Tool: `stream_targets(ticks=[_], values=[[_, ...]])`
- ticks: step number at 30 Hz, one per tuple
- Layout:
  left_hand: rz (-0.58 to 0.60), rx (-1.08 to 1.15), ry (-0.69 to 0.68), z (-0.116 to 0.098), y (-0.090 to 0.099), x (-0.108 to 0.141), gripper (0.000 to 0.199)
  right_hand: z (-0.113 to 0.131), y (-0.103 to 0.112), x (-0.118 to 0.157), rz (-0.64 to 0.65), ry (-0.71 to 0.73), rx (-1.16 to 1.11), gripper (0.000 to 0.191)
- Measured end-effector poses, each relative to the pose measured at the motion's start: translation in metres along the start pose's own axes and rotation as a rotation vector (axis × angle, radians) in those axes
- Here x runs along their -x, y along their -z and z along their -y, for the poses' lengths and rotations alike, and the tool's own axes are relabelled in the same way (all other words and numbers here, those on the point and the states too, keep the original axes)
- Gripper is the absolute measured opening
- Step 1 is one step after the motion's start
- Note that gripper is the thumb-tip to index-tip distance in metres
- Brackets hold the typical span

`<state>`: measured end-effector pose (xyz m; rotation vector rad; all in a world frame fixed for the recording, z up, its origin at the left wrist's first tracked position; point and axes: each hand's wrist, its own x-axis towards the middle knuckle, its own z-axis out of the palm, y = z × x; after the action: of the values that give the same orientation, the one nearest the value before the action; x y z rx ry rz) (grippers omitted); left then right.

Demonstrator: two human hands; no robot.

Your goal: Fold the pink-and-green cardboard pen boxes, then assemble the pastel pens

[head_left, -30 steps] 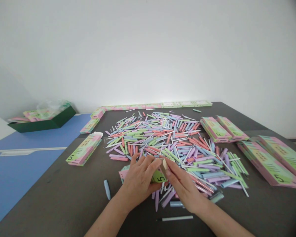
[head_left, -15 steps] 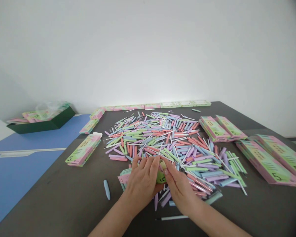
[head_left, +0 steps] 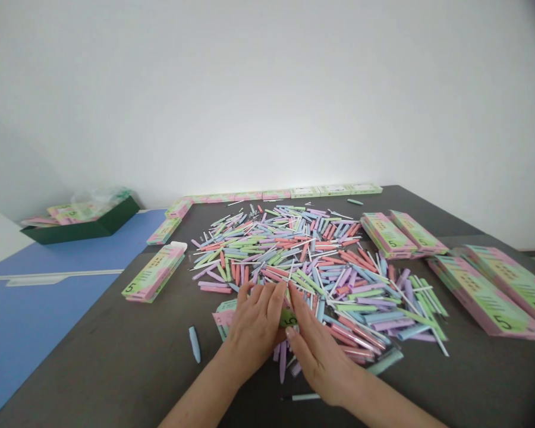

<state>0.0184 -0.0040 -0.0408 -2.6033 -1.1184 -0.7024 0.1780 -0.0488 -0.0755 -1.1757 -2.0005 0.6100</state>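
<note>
Low over the near edge of a pile of pastel pens and pen parts (head_left: 276, 244), my left hand (head_left: 256, 315) wraps round a small pink and green cardboard box (head_left: 288, 315) marked 5. The box's far left end pokes out beyond my knuckles, and its middle is hidden by my fingers. Against the right end, my right hand (head_left: 323, 345) presses with its fingers and thumb, so the end flap is mostly covered. A blue pen piece (head_left: 194, 345) lies alone to the left. Just below my right hand is a white refill (head_left: 305, 396).
One box with a raised flap (head_left: 155, 272) lies at left. Stacked flat boxes (head_left: 494, 291) are at right, with more stacks (head_left: 389, 233) behind. A row of boxes (head_left: 276, 194) lines the back edge. On the blue surface stands a dark green tray (head_left: 84, 229).
My right fingers have straightened and moved against the box's end, where a flap stood up earlier. My left hand keeps its hold. The view has shifted slightly.
</note>
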Motion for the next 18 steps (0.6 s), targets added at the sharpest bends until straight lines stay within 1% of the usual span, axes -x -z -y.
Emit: stream_targets(ticks=[3, 5, 7, 9, 11, 14, 16, 18], values=[[0.004, 0.018, -0.004, 0.001, 0.001, -0.001, 0.046, 0.001, 0.005, 0.000, -0.070, -0.011, -0.031, 0.068], [-0.003, -0.001, -0.019, 0.002, -0.001, 0.001, 0.044, 0.002, 0.004, -0.001, -0.055, 0.019, 0.009, 0.070], [-0.020, -0.026, -0.032, 0.002, -0.004, 0.003, 0.042, 0.002, 0.001, -0.002, -0.011, 0.046, 0.056, 0.073], [-0.033, -0.042, -0.035, 0.002, -0.006, 0.004, 0.041, 0.001, 0.000, -0.006, -0.015, 0.049, 0.065, 0.071], [-0.035, -0.045, -0.037, 0.001, -0.007, 0.004, 0.042, -0.001, 0.002, -0.011, -0.079, 0.035, 0.050, 0.063], [-0.039, -0.048, -0.070, 0.001, -0.005, 0.004, 0.044, -0.003, 0.012, -0.022, -0.210, 0.018, 0.047, 0.041], [-0.045, -0.052, -0.096, 0.002, -0.003, 0.005, 0.046, -0.002, 0.019, -0.029, -0.243, 0.002, 0.044, 0.032], [-0.051, -0.052, -0.099, 0.004, -0.001, 0.005, 0.047, 0.002, 0.025, -0.036, -0.224, -0.035, 0.011, 0.032]])
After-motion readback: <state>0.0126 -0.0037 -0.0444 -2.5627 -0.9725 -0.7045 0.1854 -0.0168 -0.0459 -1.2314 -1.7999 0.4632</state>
